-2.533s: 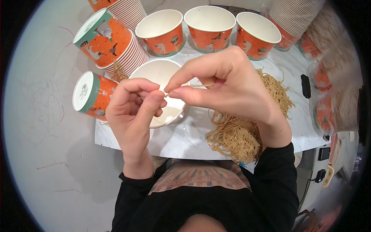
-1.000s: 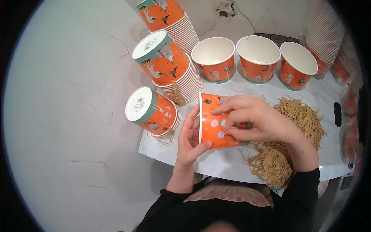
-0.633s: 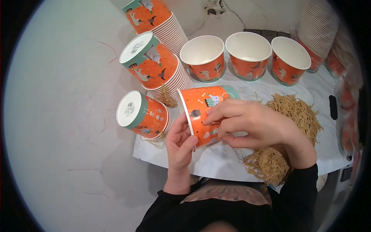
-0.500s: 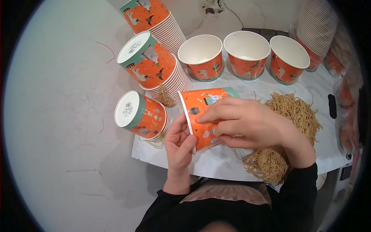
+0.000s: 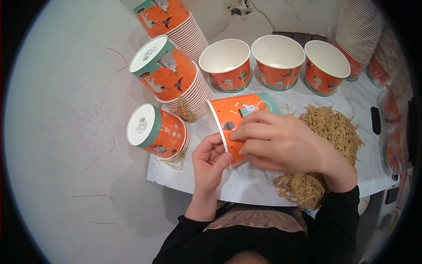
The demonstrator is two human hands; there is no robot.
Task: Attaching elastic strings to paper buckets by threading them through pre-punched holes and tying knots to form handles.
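Note:
An orange printed paper bucket (image 5: 239,115) with a green base band is tipped on its side above the table, its open mouth facing left. My left hand (image 5: 211,160) grips its white rim, thumb outside and the other fingers at the mouth. My right hand (image 5: 281,141) lies over the bucket's side, its fingers bent together against the printed wall near the rim. Whatever those fingertips pinch is hidden or too small to name. Beside and under my right wrist are two heaps of tan cord, a larger heap (image 5: 334,132) and a nearer heap (image 5: 303,190).
Three upright buckets, a left one (image 5: 225,79), a middle one (image 5: 279,75) and a right one (image 5: 326,81), stand at the back. Nested upside-down stacks, including a tall stack (image 5: 173,75) and a short stack (image 5: 165,132), line the left edge. More stacked buckets (image 5: 358,37) rise at back right.
The bucket has tilted a little and shifted slightly right, and my left hand has moved right with it. My right fingers stay against its side.

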